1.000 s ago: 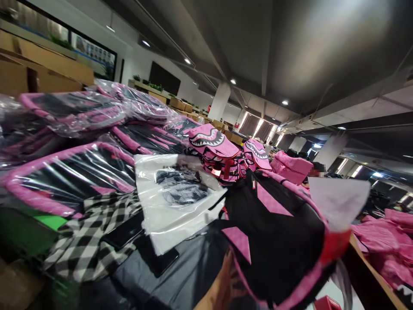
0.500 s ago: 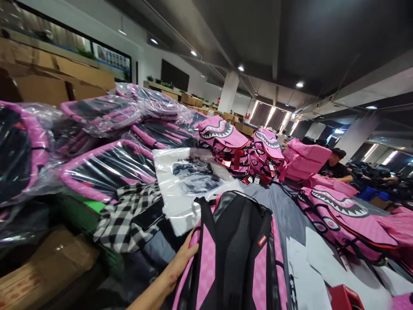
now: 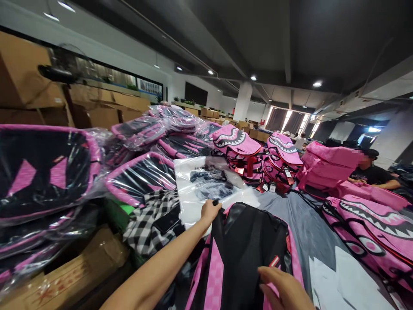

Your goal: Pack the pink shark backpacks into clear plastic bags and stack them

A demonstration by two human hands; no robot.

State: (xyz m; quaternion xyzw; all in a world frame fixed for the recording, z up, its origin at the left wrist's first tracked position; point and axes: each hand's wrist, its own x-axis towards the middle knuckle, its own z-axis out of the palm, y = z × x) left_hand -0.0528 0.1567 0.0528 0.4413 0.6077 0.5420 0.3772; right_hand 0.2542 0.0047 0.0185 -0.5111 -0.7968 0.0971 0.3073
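Note:
A black and pink backpack (image 3: pixel 247 241) lies in front of me, its padded back and shoulder straps facing up. My left hand (image 3: pixel 211 212) is closed at the top left of it, with a black end of the shoulder strap showing between the fingers. Over the lower right strap is my right hand (image 3: pixel 285 290), thumb and fingers apart, just below a small red and white label (image 3: pixel 274 261). Whether it touches the strap I cannot tell. Behind the backpack lies a clear and white plastic bag (image 3: pixel 190 185) with a dark print.
Plastic-wrapped pink and black backpacks (image 3: pixel 41 172) are piled on the left, above a cardboard box (image 3: pixel 74 275). A checked cloth (image 3: pixel 150 219) lies beside a dark phone-like slab (image 3: pixel 167 220). Pink shark-mouth backpacks (image 3: pixel 237 140) stand behind. White sheets (image 3: pixel 358 275) lie right; a person (image 3: pixel 374 174) sits beyond.
My left hand has moved from the backpack's left side up to the strap's top. My right hand has come into view over the right strap. The view has turned left.

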